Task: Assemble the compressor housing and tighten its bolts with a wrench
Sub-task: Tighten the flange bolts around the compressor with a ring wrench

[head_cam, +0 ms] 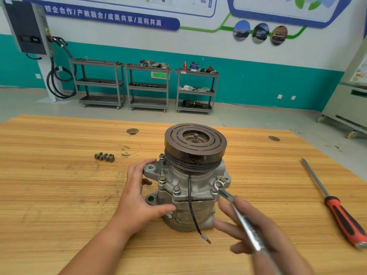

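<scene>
A grey metal compressor (186, 193) stands upright on the wooden table (59, 175), its dark pulley (195, 143) on top. Several bolts (162, 179) sit in its upper flange. My left hand (139, 197) grips the housing's left side, thumb in front and fingers on the mounting ear. My right hand (254, 231), blurred, holds a shiny wrench (236, 211). The wrench's open end (218, 185) lies by a bolt on the flange's right side. A black wire (191, 211) hangs down the front of the housing.
Three loose bolts (104, 156) lie on the table to the left of the compressor. A red and black screwdriver (335, 203) lies at the right, near the table's edge. Grey shelf carts (148, 86) stand far back against the teal wall.
</scene>
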The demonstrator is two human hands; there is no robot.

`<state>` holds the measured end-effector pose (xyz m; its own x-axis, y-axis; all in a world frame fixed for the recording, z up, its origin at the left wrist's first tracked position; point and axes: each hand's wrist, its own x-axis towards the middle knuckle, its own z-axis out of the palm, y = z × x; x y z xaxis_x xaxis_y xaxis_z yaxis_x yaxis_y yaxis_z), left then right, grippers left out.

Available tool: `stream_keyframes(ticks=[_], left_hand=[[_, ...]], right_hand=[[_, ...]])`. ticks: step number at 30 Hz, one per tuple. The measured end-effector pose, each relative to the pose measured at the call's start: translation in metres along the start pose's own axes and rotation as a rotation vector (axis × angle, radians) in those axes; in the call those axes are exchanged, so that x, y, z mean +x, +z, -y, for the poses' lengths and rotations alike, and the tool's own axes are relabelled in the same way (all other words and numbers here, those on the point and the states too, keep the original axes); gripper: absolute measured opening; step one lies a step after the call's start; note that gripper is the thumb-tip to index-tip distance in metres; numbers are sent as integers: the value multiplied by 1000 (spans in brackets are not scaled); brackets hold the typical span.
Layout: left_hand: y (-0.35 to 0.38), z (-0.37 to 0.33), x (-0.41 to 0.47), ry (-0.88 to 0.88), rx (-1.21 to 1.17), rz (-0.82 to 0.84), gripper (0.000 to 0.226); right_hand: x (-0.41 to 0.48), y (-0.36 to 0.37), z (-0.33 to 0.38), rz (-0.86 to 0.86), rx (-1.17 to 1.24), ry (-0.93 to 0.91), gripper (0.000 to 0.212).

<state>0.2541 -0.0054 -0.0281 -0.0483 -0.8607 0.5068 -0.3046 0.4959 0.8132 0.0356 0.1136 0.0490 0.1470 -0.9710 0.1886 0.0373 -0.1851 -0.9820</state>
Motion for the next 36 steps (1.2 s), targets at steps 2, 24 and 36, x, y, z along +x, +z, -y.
stream_keyframes(ticks=[2, 24, 36], left_hand=[[0, 0, 0, -4, 4, 3, 93], [0, -6, -1, -22, 35, 8, 94], [2, -5, -1, -12, 17, -2, 93]], right_hand=[[9, -17, 0, -187, -41, -350, 30], [157, -103, -18, 750, 216, 42, 39], [72, -79, -25, 28, 39, -112, 37]])
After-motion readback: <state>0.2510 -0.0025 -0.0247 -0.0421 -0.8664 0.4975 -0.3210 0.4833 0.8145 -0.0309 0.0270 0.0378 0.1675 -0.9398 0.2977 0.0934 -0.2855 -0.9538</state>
